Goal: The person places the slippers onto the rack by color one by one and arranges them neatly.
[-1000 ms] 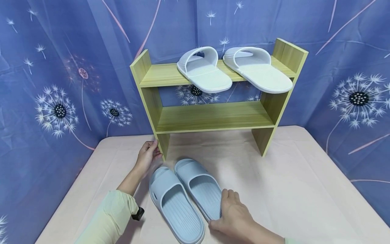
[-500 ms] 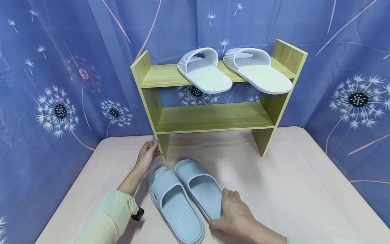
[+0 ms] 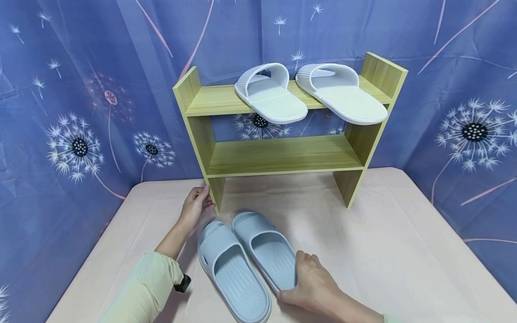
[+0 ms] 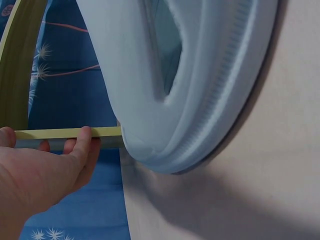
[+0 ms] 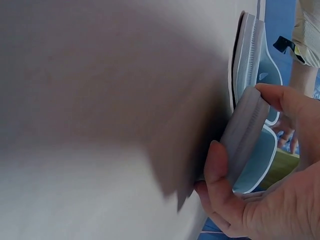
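Table (image 3: 404, 251) is carrying wooden rack (image 3: 284, 154). In front of the rack, left blue slipper (image 3: 242, 280) and right blue slipper (image 3: 276, 258) are lying, toes pointing at it. On its top shelf, left white slipper (image 3: 278, 105) and right white slipper (image 3: 353, 103) are sitting. Right hand (image 3: 313, 282), in front of the rack, is pinching right blue slipper's heel, thumb opposing fingers. Left hand (image 3: 195, 206) is gripping the rack's left leg. Right blue slipper probably handling light, bendy, not fragile; heel edges or strap seeming best holds.

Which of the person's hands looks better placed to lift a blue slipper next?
Right, most likely. The right hand grips the heel end of one blue slipper, whereas the left hand holds the edge of the rack.
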Action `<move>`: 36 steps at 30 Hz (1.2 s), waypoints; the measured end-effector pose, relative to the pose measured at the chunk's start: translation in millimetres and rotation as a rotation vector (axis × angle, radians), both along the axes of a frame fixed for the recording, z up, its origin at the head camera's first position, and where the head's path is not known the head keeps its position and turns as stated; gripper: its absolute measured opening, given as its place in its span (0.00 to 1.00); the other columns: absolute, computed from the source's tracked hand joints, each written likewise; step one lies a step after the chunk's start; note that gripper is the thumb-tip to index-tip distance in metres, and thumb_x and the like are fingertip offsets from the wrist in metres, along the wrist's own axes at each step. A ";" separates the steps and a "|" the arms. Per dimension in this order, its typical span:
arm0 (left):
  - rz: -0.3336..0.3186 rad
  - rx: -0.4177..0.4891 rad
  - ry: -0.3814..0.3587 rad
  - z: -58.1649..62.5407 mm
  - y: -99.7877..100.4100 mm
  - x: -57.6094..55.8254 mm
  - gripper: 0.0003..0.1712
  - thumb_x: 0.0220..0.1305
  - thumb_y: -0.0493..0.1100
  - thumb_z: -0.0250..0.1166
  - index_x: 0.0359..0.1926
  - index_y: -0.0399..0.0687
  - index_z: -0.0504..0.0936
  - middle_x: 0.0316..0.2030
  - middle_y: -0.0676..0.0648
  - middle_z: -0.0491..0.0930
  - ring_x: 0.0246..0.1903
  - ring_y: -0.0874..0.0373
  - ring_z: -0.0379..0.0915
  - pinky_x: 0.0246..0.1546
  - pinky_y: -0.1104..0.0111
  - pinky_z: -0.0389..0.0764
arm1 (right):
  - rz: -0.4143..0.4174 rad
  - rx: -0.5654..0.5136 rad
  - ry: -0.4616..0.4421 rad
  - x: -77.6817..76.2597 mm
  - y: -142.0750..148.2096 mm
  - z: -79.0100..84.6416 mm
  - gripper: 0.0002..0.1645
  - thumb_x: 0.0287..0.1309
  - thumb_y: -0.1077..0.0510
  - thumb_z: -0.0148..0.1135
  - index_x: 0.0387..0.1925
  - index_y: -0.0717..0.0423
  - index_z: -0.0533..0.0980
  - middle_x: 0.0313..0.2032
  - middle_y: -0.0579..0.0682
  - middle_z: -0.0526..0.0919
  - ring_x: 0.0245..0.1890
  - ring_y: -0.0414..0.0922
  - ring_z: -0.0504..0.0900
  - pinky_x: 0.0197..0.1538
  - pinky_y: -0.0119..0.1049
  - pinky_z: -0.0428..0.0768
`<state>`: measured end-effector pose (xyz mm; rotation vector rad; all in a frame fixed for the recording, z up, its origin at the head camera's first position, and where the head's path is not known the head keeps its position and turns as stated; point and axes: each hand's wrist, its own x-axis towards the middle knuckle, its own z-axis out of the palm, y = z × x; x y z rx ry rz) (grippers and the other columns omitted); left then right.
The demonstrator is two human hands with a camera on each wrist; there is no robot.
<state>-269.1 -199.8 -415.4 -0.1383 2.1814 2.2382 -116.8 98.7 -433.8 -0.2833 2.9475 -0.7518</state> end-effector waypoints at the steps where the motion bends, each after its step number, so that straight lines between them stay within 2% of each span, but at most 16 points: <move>1: 0.001 0.004 -0.001 -0.2 0.0 0.0 0.21 0.74 0.55 0.49 0.48 0.41 0.63 0.39 0.48 0.68 0.45 0.51 0.73 0.57 0.59 0.77 | 0.000 -0.003 -0.001 0.1 0.8 0.1 0.51 0.18 0.39 0.79 0.42 0.69 0.71 0.28 0.50 0.72 0.30 0.45 0.70 0.32 0.41 0.78; 10: 0.007 0.012 0.001 -0.6 0.5 0.0 0.19 0.74 0.55 0.49 0.47 0.42 0.63 0.38 0.48 0.68 0.44 0.52 0.73 0.56 0.60 0.77 | -0.022 -0.009 0.002 1.6 8.2 4.0 0.50 0.19 0.38 0.79 0.43 0.66 0.71 0.28 0.49 0.71 0.30 0.44 0.69 0.32 0.39 0.77; 16: 0.014 0.027 -0.001 -0.8 0.9 0.4 0.18 0.74 0.54 0.49 0.46 0.42 0.63 0.38 0.47 0.67 0.42 0.54 0.73 0.58 0.57 0.76 | -0.029 -0.015 -0.009 2.5 11.8 7.1 0.54 0.19 0.38 0.79 0.47 0.69 0.70 0.30 0.50 0.72 0.31 0.43 0.71 0.35 0.40 0.78; 24: 0.014 0.027 0.006 0.3 0.5 1.0 0.18 0.74 0.54 0.49 0.46 0.42 0.63 0.38 0.47 0.67 0.41 0.55 0.74 0.55 0.60 0.78 | -0.062 -0.006 0.017 6.1 18.6 15.4 0.51 0.20 0.38 0.79 0.45 0.64 0.70 0.29 0.51 0.71 0.30 0.43 0.71 0.33 0.39 0.77; 29: 0.020 0.027 0.004 0.8 1.2 0.9 0.17 0.75 0.53 0.49 0.46 0.42 0.63 0.38 0.47 0.67 0.40 0.56 0.74 0.55 0.61 0.79 | -0.072 -0.009 0.017 8.5 22.9 22.6 0.54 0.21 0.38 0.79 0.50 0.65 0.69 0.32 0.52 0.72 0.31 0.43 0.72 0.35 0.39 0.77; 36: 0.030 0.033 -0.007 2.1 2.7 0.6 0.18 0.75 0.52 0.49 0.47 0.41 0.63 0.38 0.48 0.67 0.40 0.56 0.73 0.55 0.62 0.78 | -0.076 -0.016 0.035 12.7 29.9 32.1 0.60 0.23 0.37 0.79 0.57 0.67 0.68 0.40 0.57 0.75 0.38 0.46 0.75 0.42 0.43 0.79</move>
